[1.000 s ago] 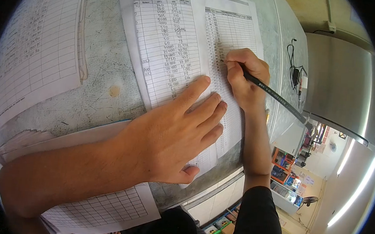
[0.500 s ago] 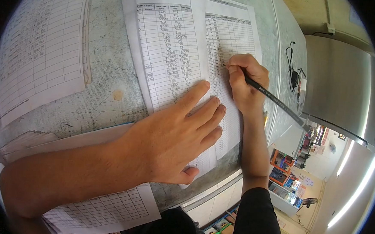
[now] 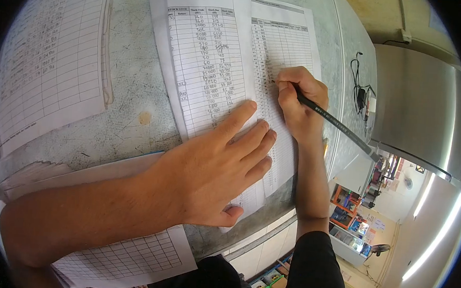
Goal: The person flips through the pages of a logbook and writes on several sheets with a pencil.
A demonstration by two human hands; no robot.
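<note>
My left hand lies flat with its fingers spread, across a folded stock sheet bearing handwritten numbers in columns. Its fingertips reach onto a second printed sheet beside it, which has narrow ruled rows. Between the thumb and fingers of my right hand is a dark pencil, its back end slanting off to the lower right. The pencil's point is at the rows of the second sheet, near the folded edge; fresh marks there are too small to read.
A handwritten ruled sheet lies at the left on the scratched metal table. Another grid sheet is under my left forearm. A black cable rests toward the far side, and shelves stand beyond the table.
My right hand and the pencil have shifted slightly to the left across the second sheet. My left hand stays nearly still on the papers.
</note>
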